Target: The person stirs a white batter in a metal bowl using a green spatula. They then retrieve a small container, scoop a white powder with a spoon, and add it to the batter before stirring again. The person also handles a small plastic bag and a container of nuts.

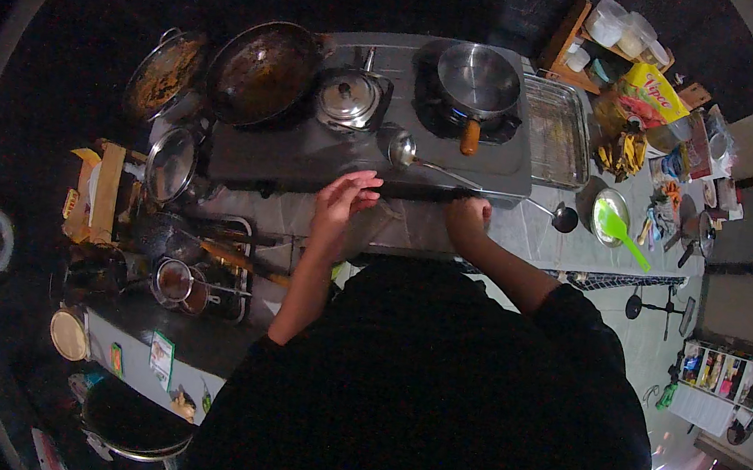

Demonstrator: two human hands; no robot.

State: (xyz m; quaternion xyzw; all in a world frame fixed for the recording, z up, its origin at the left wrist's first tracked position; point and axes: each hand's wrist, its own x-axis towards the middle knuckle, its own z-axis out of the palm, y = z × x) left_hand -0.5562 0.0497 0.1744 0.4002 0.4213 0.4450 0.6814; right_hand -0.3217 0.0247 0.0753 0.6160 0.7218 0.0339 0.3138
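Observation:
My right hand [468, 219] is curled against the front panel of the two-burner gas stove [253, 149], closed at the right-hand knob, which the fingers mostly hide. My left hand [347, 197] hovers by the stove's front edge, fingers apart and nothing in them. On the right burner sits a metal saucepan [478, 82] with a wooden handle [470, 138] turned towards me. A small blue flame shows beneath it. A steel ladle [402, 150] lies across the stove top between my hands. A lidded metal pot [349, 99] stands left of the saucepan.
A dark wok [264, 73] occupies the stove's left side, with another stained pan [169, 77] beyond. To the right are a wire-rack tray [556, 134], a black ladle [564, 219], and a green spatula [614, 225] on a metal plate. A glass lid [171, 164] leans at left.

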